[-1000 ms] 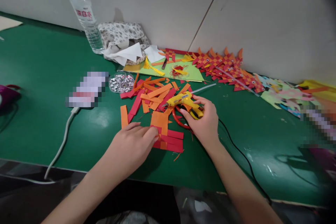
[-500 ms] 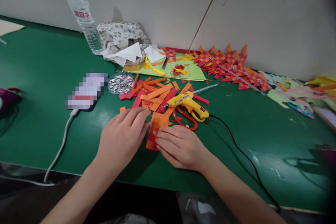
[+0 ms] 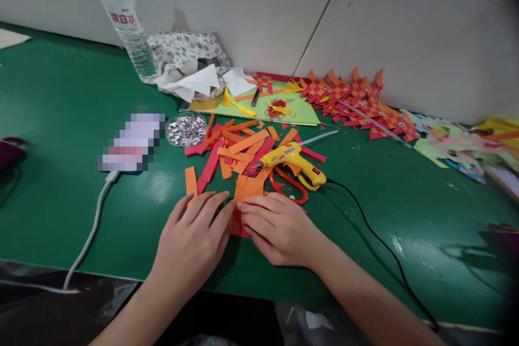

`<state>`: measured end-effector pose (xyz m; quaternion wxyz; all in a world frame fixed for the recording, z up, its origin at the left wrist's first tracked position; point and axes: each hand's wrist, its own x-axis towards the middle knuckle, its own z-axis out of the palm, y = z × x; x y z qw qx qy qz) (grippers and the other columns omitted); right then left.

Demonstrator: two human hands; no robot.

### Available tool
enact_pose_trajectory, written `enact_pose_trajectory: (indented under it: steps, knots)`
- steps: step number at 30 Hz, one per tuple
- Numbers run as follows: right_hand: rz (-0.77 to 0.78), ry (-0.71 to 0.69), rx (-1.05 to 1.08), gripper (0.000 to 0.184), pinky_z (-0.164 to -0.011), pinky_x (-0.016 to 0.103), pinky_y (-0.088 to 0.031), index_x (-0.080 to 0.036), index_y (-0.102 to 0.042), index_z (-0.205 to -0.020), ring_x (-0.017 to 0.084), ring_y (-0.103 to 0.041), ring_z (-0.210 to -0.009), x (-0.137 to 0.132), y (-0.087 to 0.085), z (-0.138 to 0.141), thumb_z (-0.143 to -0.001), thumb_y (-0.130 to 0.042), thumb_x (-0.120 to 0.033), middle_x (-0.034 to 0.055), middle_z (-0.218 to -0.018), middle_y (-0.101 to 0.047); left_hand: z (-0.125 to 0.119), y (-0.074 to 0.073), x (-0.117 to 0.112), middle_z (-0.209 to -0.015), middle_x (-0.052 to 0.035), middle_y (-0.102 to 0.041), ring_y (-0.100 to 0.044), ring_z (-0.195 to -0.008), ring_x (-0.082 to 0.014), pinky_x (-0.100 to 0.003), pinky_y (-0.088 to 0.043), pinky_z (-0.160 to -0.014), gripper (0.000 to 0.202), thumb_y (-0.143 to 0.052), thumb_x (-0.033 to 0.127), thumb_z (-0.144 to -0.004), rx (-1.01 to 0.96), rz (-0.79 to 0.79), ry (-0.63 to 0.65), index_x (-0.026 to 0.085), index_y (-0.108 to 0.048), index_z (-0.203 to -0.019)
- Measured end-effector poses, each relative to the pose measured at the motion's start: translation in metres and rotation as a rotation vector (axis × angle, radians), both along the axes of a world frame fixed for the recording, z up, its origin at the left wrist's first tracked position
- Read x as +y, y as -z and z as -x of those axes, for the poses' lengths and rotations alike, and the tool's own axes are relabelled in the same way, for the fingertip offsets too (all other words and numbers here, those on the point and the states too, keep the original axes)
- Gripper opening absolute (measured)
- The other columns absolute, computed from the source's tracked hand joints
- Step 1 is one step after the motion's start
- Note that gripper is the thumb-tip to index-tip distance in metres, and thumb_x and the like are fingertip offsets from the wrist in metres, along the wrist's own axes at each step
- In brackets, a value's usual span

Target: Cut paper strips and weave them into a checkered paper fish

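Note:
At the near edge of the table lies a small piece of orange and red paper strips (image 3: 248, 188), orange at its far end and red at its near end. My left hand (image 3: 197, 232) grips its left edge, the thumb and fingertips close together. From the other side my right hand (image 3: 279, 230) presses its fingers together on the paper. The two hands' fingertips meet over the middle and hide part of it. Just beyond are loose orange and red strips (image 3: 243, 143), a yellow glue gun (image 3: 295, 162) and red-handled scissors (image 3: 290, 186) partly under it.
A dish of googly eyes (image 3: 186, 130), a charging phone (image 3: 132, 143) and a water bottle (image 3: 130, 32) stand to the left. Behind are a patterned cloth bag (image 3: 188, 57) and green sheets (image 3: 295, 111). Woven paper fish (image 3: 357, 100) are piled right; the gun's black cord (image 3: 365, 221) runs toward me.
My left hand has drawn back toward me along the paper, uncovering an orange strip on the left. The paper's near end now shows red instead of orange. My right hand stays on it.

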<state>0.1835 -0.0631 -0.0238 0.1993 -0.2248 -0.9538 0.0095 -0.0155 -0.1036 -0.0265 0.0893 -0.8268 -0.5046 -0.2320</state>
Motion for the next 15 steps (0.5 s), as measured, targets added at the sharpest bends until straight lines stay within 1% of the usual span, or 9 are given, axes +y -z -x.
enact_pose_trajectory:
  steps: [5,8,11,15]
  knots:
    - [0.005,0.010,0.024,0.017,-0.083,0.036,-0.044,-0.013,-0.062,-0.099,0.022,-0.060,-0.102,0.000,0.000,0.000,-0.085,-0.052,-0.017,0.0087,-0.108,-0.070,-0.002,0.002,0.003,-0.126,-0.0055,-0.062,-0.058,-0.109,-0.0267,-0.048,-0.040,-0.095,0.039,-0.043,0.016,-0.086,0.073,0.088,-0.016,0.022,-0.060,-0.120]
    - [0.022,0.019,0.020,0.016,-0.081,0.036,-0.043,-0.014,-0.062,-0.098,0.022,-0.059,-0.102,-0.001,0.000,0.001,-0.086,-0.052,-0.017,0.0083,-0.108,-0.070,-0.002,0.002,0.004,-0.131,-0.0062,-0.058,-0.055,-0.115,-0.0279,-0.051,-0.038,-0.098,0.043,-0.042,0.014,-0.085,0.102,0.144,-0.018,0.023,-0.058,-0.124]
    - [0.034,0.010,0.023,0.017,-0.081,0.036,-0.043,-0.013,-0.062,-0.098,0.021,-0.059,-0.101,-0.001,0.001,0.000,-0.086,-0.051,-0.018,0.0084,-0.108,-0.070,-0.001,-0.002,0.007,-0.131,-0.0074,-0.058,-0.053,-0.117,-0.0293,-0.053,-0.037,-0.098,0.043,-0.041,0.014,-0.084,0.122,0.169,-0.015,0.024,-0.060,-0.122]
    - [0.038,0.005,0.030,0.017,-0.081,0.036,-0.043,-0.013,-0.062,-0.099,0.021,-0.059,-0.099,-0.001,0.001,0.000,-0.086,-0.051,-0.018,0.0078,-0.106,-0.070,-0.003,-0.012,0.016,-0.131,-0.0079,-0.057,-0.052,-0.117,-0.0306,-0.056,-0.035,-0.100,0.038,-0.041,0.013,-0.084,0.152,0.165,-0.001,0.024,-0.066,-0.110]
